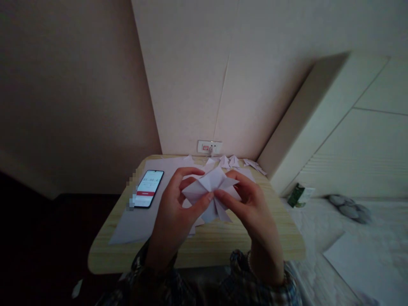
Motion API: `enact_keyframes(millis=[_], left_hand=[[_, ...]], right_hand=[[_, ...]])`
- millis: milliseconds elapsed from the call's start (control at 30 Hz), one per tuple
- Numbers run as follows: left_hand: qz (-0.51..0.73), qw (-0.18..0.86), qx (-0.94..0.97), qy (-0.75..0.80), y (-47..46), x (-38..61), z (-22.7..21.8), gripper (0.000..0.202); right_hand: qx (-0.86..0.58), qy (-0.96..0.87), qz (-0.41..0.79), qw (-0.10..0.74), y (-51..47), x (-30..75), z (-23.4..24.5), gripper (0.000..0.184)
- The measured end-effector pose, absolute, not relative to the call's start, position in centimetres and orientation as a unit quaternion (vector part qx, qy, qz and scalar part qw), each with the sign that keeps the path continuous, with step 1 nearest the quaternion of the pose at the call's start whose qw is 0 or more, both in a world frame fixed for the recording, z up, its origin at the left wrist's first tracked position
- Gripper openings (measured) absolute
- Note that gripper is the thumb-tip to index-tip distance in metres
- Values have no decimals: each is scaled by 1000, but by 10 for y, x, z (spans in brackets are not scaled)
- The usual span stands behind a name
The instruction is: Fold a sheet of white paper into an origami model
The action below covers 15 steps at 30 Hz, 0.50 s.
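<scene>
The left hand (174, 212) pinches one side of a white many-flapped folded paper piece (212, 189) and the right hand (251, 208) clamps the other, holding it just above the pale wooden table (242, 246). It looks well creased but, I'd judge, unfinished. Beyond the hands lie small folded white paper shapes (229, 161). To their left are a flat white paper sheet (140, 221) and a black smartphone (149, 188).

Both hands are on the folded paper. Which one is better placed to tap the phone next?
Left, probably. The phone lies at the left of the table, just beside the left hand. The right hand sits on the far side of the folded paper and would have to cross it.
</scene>
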<state>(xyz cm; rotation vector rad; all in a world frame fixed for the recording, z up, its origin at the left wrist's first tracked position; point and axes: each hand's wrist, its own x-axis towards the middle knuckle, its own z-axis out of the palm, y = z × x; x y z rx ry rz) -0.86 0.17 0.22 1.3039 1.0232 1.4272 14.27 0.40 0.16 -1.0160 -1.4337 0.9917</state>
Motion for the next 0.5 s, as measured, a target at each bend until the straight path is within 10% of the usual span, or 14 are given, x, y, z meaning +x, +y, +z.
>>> enact_keyframes(millis=[500], left_hand=[[533,442,586,422,1,-11,-1,17]], right_hand=[[-415,-567,387,596,1,145,-2,17]])
